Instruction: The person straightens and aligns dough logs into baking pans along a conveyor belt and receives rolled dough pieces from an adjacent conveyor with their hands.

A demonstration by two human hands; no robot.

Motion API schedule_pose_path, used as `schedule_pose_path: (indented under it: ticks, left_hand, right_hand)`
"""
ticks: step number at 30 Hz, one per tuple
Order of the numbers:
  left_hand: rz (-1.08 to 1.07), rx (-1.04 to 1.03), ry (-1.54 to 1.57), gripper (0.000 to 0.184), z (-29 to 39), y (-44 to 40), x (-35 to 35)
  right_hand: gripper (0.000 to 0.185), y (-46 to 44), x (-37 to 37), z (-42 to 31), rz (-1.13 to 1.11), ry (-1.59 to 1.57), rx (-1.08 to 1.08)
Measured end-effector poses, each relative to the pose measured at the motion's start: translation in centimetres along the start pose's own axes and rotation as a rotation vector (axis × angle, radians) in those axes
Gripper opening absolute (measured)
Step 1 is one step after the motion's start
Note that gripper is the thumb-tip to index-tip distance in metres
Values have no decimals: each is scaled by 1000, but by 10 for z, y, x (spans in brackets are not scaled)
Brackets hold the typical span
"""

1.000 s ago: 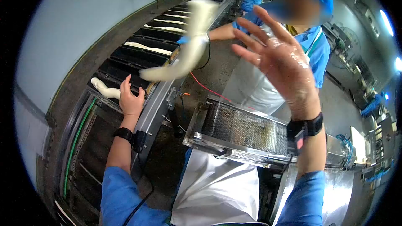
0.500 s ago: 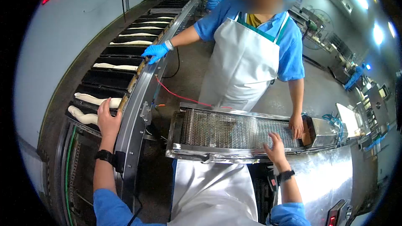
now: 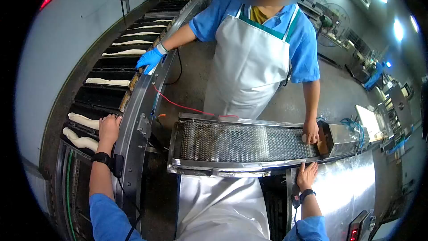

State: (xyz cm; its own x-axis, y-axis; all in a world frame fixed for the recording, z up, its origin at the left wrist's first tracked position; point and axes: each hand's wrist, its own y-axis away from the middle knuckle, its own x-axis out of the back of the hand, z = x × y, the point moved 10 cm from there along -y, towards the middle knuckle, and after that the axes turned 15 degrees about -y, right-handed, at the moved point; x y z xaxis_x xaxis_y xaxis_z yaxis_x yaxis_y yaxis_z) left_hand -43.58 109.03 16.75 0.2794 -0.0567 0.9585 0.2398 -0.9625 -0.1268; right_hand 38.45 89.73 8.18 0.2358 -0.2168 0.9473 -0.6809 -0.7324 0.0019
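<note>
My left hand (image 3: 109, 129) rests on the near end of the black pans, beside the conveyor's metal rail (image 3: 129, 129). Its fingers are spread slightly over the edge, at the right end of a long white dough strip (image 3: 82, 120). A second, twisted dough strip (image 3: 80, 140) lies in the nearest pan, just below. At the right, my right hand (image 3: 307, 176) lies with its fingers extended at the edge of the shiny metal housing (image 3: 343, 187), below the mesh belt (image 3: 236, 143). No object shows in it.
Across the mesh belt stands a co-worker in a white apron (image 3: 252, 62). Their gloved hand (image 3: 151, 59) is on the rail, their bare hand (image 3: 311, 132) at the belt's right end. More black pans (image 3: 107, 64) with dough run back. A red cord (image 3: 187, 107) hangs beside the rail.
The dough piece seen in mid-air earlier is no longer there. My right hand has come down from its raised position to the metal housing. My left hand has stayed by the pans.
</note>
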Motion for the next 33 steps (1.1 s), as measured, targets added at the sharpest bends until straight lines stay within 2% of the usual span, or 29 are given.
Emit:
schedule_pose_path:
  ticks: [9, 11, 14, 19, 23, 33]
  left_hand:
    - [111, -34, 101, 37, 19, 8, 16]
    - [108, -21, 111, 36, 23, 12, 16]
    - [95, -3, 153, 36, 35, 19, 20]
    - [105, 43, 201, 38, 56, 32, 35]
    - [95, 35, 192, 40, 28, 11, 22]
    - [117, 60, 179, 43, 29, 15, 16]
  right_hand:
    - [80, -26, -6, 18, 31, -14, -30]
    - [75, -35, -2, 25, 168, -71, 61]
    - [72, -55, -4, 29, 175, -58, 114]
    - [69, -87, -7, 36, 117, 7, 103]
    - [67, -78, -10, 12, 115, 59, 165]
    - [63, -107, -11, 24, 34, 50, 219]
